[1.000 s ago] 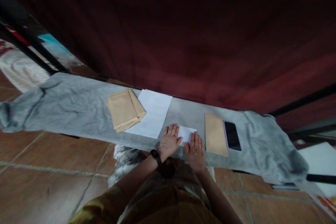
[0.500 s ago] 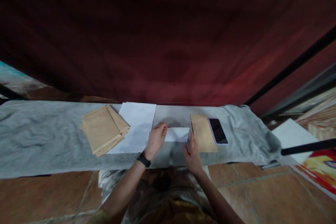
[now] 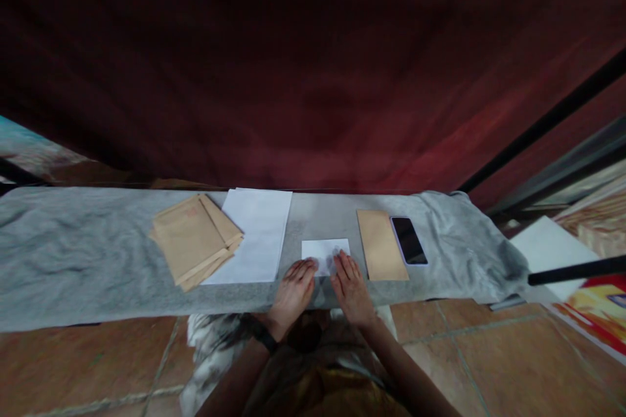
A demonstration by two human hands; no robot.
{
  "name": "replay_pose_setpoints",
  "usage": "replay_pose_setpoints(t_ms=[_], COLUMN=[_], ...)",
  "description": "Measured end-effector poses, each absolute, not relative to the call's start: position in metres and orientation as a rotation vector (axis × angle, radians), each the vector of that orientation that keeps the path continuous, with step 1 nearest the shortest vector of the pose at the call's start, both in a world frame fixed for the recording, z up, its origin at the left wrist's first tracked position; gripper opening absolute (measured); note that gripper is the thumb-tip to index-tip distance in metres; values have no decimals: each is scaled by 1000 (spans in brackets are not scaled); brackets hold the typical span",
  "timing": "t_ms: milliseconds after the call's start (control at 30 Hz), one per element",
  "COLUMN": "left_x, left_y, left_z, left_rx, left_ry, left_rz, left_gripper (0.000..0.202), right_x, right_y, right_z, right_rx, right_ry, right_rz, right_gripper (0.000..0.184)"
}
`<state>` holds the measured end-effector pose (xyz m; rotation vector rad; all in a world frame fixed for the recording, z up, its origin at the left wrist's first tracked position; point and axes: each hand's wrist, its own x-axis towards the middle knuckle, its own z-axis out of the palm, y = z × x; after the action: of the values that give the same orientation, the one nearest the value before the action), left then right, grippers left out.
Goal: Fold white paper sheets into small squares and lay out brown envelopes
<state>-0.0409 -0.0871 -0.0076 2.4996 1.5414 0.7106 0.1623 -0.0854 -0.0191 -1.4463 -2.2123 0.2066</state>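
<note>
A small white folded paper (image 3: 319, 248) lies flat on the grey cloth in front of me. My left hand (image 3: 296, 288) rests at its lower left corner, fingers stretched forward and close together, with the tips on the paper. On the lower right part of the same paper, my right hand (image 3: 351, 287) lies with its fingers extended and slightly apart. Neither hand is closed round anything. A dark wristband (image 3: 263, 333) is on my left wrist.
To the left, a stack of brown envelopes (image 3: 190, 238) overlaps white paper sheets (image 3: 257, 228). A single brown envelope (image 3: 382, 244) and a phone (image 3: 409, 241) lie on the right. Grey cloth (image 3: 73, 254) covers the narrow surface; a dark red curtain (image 3: 313, 78) hangs behind it.
The white paper has gone from partly raised between my hands to lying flat. Both hands have moved nearer me and closer together, and the left has let go of its pinch.
</note>
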Motion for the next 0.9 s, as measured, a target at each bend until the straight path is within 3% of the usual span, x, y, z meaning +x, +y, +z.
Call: replay_pose_setpoints(t_ms=[233,533,900], left_x=[-34,1,-16], left_y=[-88,-78,-76], left_z=[1,-6,-18], left_rx=[2493,2418,2325], left_ry=[1589,1896,2008], left_rz=[673,486,583], left_gripper=[24,55,68], right_x=[160,149,155], right_y=[-83,-79,-87], right_z=[-25,-25,-33], right_rx=[-1515,-1497,-1651], right_ry=[-2307,-2281,-2100], right_rz=[100,-13,-72], right_gripper=[49,52,62])
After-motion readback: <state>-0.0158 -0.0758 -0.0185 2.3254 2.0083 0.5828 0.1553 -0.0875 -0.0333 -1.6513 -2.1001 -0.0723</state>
